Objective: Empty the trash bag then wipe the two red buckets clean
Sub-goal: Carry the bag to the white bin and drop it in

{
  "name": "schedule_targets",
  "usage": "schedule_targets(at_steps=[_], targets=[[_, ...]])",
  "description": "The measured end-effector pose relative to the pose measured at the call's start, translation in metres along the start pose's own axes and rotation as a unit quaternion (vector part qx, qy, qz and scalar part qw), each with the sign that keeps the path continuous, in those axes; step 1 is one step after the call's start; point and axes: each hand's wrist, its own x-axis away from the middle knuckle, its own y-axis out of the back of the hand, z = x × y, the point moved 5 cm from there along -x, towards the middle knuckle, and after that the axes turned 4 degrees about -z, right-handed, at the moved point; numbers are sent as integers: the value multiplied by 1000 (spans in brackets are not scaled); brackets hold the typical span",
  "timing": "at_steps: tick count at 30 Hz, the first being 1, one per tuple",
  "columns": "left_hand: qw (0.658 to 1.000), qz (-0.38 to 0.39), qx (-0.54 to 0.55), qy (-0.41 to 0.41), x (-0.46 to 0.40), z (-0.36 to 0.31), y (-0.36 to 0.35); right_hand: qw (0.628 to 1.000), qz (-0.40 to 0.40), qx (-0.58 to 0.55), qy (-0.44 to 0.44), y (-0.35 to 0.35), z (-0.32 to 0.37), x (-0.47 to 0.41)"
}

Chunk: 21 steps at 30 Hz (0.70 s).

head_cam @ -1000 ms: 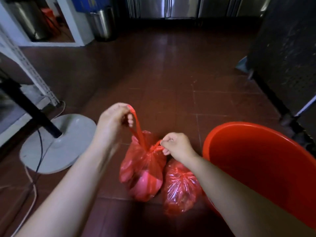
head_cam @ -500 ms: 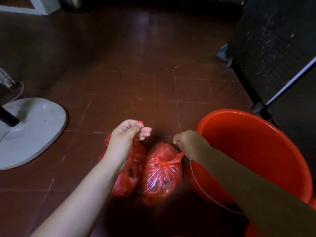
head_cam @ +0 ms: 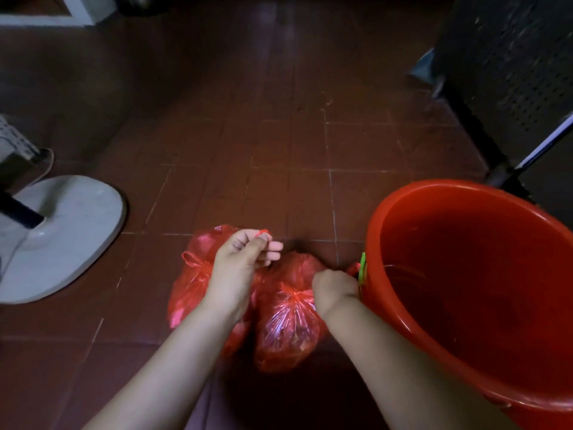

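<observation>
In the head view, two tied red trash bags [head_cam: 285, 318] are seen on the floor just beside a red bucket [head_cam: 477, 293]. A bag strip is pinched by the left hand [head_cam: 240, 268]; the right hand [head_cam: 335, 291] is curled on the plastic. The knot apparently remains to be undone, calling for loosening before emptying.

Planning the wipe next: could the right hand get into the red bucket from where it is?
Probably yes: the right hand sits beside the red bucket rim, whose mouth is open, but it grips a red bag first.
</observation>
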Motion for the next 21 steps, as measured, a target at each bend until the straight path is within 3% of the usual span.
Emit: schedule_targets(at_steps=[5,13,17,19,21], targets=[[997,-77,5,16,18,-3,11,992,-108,-27,62,30,-1,20],[987,-153,-17,52,55,-47,54,994,-74,-57,48,73,-22,44],[983,-175,-23,55,74,-88,75,985,-18,-174,-6,90,-28,60],[978,-198,-12,62,82,-114,88,945,58,-313,-72,93,-32,67],[974,-213,-1,78,93,-138,99,840,157,-493,-162,97,-27,81]])
